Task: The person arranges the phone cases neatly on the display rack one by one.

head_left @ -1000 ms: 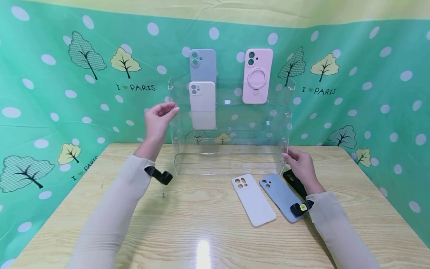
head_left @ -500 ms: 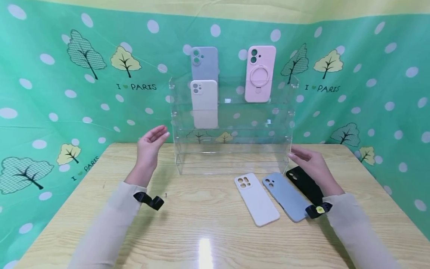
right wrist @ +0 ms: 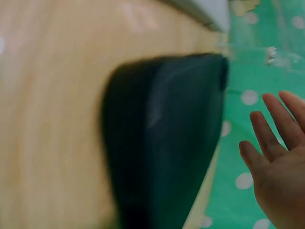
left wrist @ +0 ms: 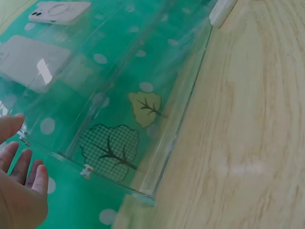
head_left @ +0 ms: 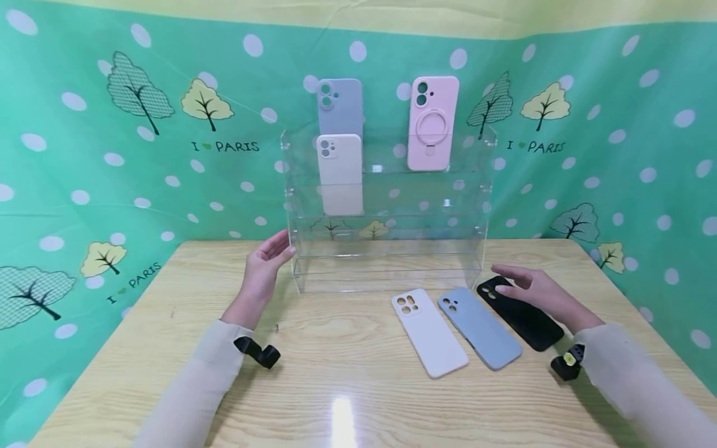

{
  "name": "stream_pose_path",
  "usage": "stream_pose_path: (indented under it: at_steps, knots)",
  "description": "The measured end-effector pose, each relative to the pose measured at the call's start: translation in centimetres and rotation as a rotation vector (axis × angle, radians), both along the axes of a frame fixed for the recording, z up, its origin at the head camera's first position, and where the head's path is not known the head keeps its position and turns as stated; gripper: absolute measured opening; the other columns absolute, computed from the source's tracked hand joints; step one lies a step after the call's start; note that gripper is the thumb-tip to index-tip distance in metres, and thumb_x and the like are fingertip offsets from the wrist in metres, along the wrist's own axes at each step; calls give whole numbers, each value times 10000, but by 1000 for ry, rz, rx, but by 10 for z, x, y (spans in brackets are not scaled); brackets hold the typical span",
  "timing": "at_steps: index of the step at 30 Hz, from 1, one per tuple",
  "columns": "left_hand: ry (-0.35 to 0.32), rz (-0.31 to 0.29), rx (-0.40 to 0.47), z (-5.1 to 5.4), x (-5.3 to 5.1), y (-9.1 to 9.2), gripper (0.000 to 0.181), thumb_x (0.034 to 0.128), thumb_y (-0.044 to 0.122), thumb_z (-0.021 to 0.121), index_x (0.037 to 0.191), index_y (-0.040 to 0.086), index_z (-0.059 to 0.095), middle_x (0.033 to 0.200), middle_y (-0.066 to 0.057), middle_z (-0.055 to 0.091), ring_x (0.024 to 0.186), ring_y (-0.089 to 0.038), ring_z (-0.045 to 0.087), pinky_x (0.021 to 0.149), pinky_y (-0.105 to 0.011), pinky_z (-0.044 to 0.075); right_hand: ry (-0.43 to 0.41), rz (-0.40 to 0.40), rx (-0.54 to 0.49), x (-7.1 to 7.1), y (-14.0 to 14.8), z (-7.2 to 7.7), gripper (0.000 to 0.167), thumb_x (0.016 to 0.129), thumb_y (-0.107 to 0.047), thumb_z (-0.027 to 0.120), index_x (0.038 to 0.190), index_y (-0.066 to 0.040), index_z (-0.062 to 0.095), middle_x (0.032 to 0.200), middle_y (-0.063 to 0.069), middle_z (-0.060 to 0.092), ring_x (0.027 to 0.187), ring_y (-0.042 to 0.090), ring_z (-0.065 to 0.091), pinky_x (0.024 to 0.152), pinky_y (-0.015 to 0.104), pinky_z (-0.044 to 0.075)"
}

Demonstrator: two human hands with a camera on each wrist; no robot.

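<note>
A clear acrylic tiered stand (head_left: 386,242) holds a blue-grey phone case (head_left: 340,107) and a pink phone case with a ring (head_left: 432,134) on its top tier. On the tier below leans a white phone case (head_left: 340,180). My left hand (head_left: 266,267) is at the stand's left side, fingers loosely bent; whether it touches the edge, I cannot tell. Above a black phone case (head_left: 521,314) on the table hovers my right hand (head_left: 540,292), its fingers extended and holding nothing. In the right wrist view, that black phone case (right wrist: 167,138) looks large and blurred.
Beside the black case, a blue phone case (head_left: 480,330) and another white phone case (head_left: 430,336) lie on the wooden table (head_left: 313,373). A green patterned cloth (head_left: 168,180) hangs behind the stand.
My left hand has come down along the stand's left side, first away from it and then back towards it. My right hand has drawn away from the stand's right side to over the black case.
</note>
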State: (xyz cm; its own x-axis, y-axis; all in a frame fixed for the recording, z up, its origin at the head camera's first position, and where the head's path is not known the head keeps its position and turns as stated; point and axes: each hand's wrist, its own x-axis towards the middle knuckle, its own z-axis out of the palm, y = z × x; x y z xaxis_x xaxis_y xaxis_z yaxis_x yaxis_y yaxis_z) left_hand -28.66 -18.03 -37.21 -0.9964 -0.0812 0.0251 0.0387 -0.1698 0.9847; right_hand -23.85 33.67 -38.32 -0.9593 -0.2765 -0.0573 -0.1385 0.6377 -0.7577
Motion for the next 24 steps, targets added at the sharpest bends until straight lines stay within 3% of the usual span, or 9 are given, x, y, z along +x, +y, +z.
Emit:
stream_pose_path:
  at_steps: [10,20,24]
  knots:
    - [1,-3,16,-8,1,5,565,874,-39,605,1397,20,398,1457,-140,402,1334,-226,401,1036,-203,404,-101,-4,-58,-2,7,-13,716,921,-242,615,1463,31,234,1476,352,195,1327,553,172,1028,689,242]
    - [1,15,7,-11,-2,6,536,886,-40,588,1389,24,414,1440,-146,422,1318,-238,421,1034,-209,408,-96,-14,77,-7,8,-24,863,862,-339,682,1481,8,191,1469,368,187,1306,534,248,992,603,366]
    - [-2,21,13,-12,-2,7,531,886,-43,584,1385,26,419,1433,-148,429,1313,-231,428,1045,-218,399,-103,-13,126,-9,6,-24,940,834,-376,704,1477,36,156,1460,381,184,1297,525,266,996,601,360]
